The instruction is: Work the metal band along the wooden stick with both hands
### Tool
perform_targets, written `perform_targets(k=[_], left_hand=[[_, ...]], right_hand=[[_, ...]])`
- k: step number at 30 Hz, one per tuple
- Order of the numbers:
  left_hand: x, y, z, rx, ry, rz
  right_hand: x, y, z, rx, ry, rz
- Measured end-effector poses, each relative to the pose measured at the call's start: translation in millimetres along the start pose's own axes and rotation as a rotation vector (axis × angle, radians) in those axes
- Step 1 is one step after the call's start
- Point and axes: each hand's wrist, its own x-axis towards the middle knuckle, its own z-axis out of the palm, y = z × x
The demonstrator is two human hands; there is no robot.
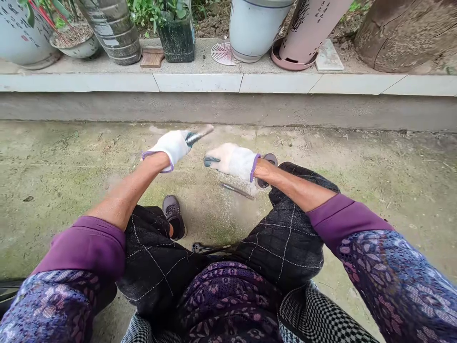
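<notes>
My left hand (173, 146), in a white glove with dark-coated fingers and a purple cuff, is closed around a threaded metal rod (200, 135). The rod points up and to the right, its silver threaded part next to my fingers and its paler end slightly blurred. My right hand (230, 159) wears a matching glove and hovers a short way to the right, apart from the rod. Its fingers are curled together; whatever they may hold is hidden. Below it, a second threaded metal rod (236, 190) lies slanted on the concrete floor.
Between my knees, close to my body, lies a dark metal tool (200, 247), partly covered by clothing. Ahead runs a low white-tiled ledge (200, 83) bearing a white pot (259, 31), a pink pot (310, 28), a cut plastic bottle (114, 35) and a wooden stump (407, 35).
</notes>
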Motion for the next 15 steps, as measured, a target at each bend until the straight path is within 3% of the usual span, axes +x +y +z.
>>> perform_targets(k=[3,6,10,13,15], left_hand=[[0.3,9.0,19.0,0.316,-0.155,0.072],[-8.7,24.6,26.0,0.384,-0.206,0.216],[-23.8,33.4,8.0,0.175,-0.086,0.297],[-29.6,26.0,-11.2,-0.126,0.019,0.29],[-28.2,17.0,-20.0,-0.236,0.09,0.21]], right_hand=[[6.1,8.2,-7.7,-0.091,0.04,0.024],[13.2,33.6,-16.6,-0.096,0.109,0.09],[14.7,58.1,-19.0,0.265,0.174,0.155],[12.1,55.4,-9.9,0.464,0.174,0.264],[10.3,44.7,-0.6,0.449,0.139,0.235]])
